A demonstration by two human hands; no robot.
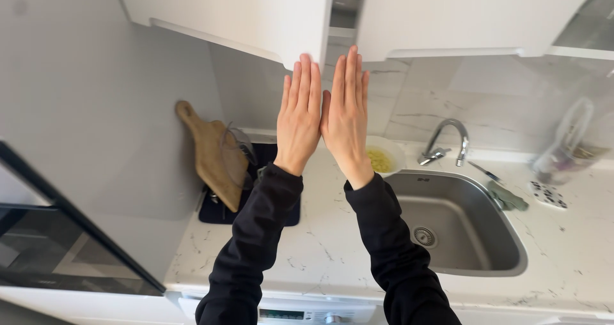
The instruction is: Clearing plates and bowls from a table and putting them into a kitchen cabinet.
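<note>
— So, what does the head view show of the room?

— White marble-look counter (pixel 332 248) with a steel sink (pixel 448 223) at four o'clock and a chrome tap (pixel 444 139) behind it. A white bowl (pixel 387 155) of something yellow sits just left of the tap. At nine o'clock, a wooden cutting board (pixel 214 155) leans over a dark drying mat (pixel 220 210).

— And the hands?

— Both are raised at twelve o'clock, flat, fingers straight and together, gripping nothing. The left hand (pixel 299 117) and right hand (pixel 346 111) stand side by side, thumbs nearly touching, fingertips at the lower edge of the white upper cabinet doors (pixel 256 12). Whether they touch the doors, I cannot tell.

— Anything hard to make out?

— A green cloth (pixel 508 198) lies by the sink; the clear things (pixel 566 149) at three o'clock are blurred. An appliance panel (pixel 300 313) is cut off at six o'clock.
</note>
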